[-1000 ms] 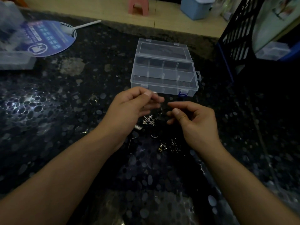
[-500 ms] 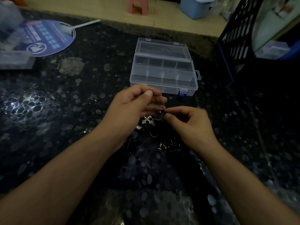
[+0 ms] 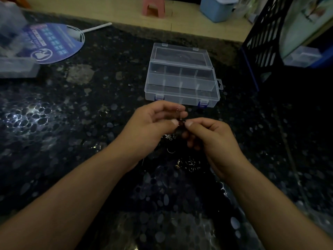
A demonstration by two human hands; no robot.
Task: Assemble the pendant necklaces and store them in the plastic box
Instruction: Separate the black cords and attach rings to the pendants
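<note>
Just beyond the left hand (image 3: 153, 123) and right hand (image 3: 212, 136): open plastic box (image 3: 182, 82), blocking the way forward. Under and behind both: loose rings (image 3: 189, 163) scattered on the bench (image 3: 72, 141). Far right: black crate (image 3: 264, 37). Far left: fan (image 3: 54, 42). Open bench between fan and box.

You face a dark speckled bench (image 3: 72, 123), dimly lit. Beyond it: pale wood floor (image 3: 117, 9), pink stool (image 3: 153, 7), blue bin (image 3: 217, 8), black lattice crate (image 3: 266, 33) at right.
</note>
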